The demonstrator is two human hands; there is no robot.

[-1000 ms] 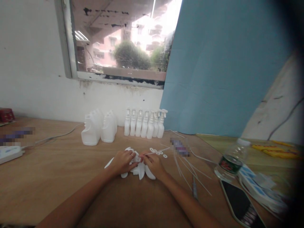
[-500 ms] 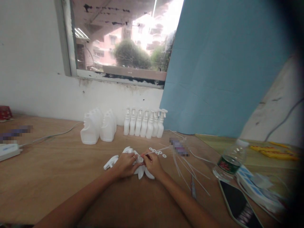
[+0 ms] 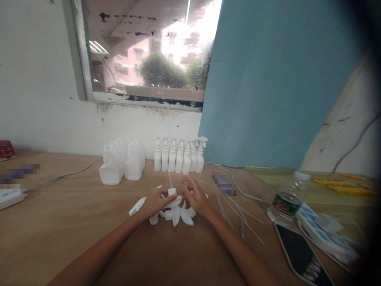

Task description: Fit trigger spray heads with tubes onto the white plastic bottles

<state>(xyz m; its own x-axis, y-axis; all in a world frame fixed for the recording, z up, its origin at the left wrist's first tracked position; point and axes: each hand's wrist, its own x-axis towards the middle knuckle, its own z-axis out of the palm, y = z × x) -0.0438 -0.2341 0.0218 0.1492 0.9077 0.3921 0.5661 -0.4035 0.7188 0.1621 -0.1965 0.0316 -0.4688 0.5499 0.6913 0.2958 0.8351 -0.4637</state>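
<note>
My left hand [image 3: 154,201] is closed on a white spray trigger head [image 3: 172,193] whose thin dip tube [image 3: 169,179] sticks up from it. My right hand [image 3: 195,197] hovers just right of the head with its fingers spread and nothing in them. Both hands are over a small pile of loose white trigger heads [image 3: 175,214] on the wooden table [image 3: 74,214]. Small white rings [image 3: 206,195] lie beside my right hand, mostly hidden by it.
Several white bottles with sprayers [image 3: 178,155] and white jugs [image 3: 120,163] stand along the back wall. Loose thin tubes [image 3: 238,216] lie to the right, then a clear water bottle [image 3: 286,198], a phone [image 3: 302,258] and a power strip [image 3: 324,236]. Another strip [image 3: 10,196] sits far left.
The tube my right hand was feeding in from the side now stands upright in the trigger head. My right hand has let go and opened; my left hand still holds the head.
</note>
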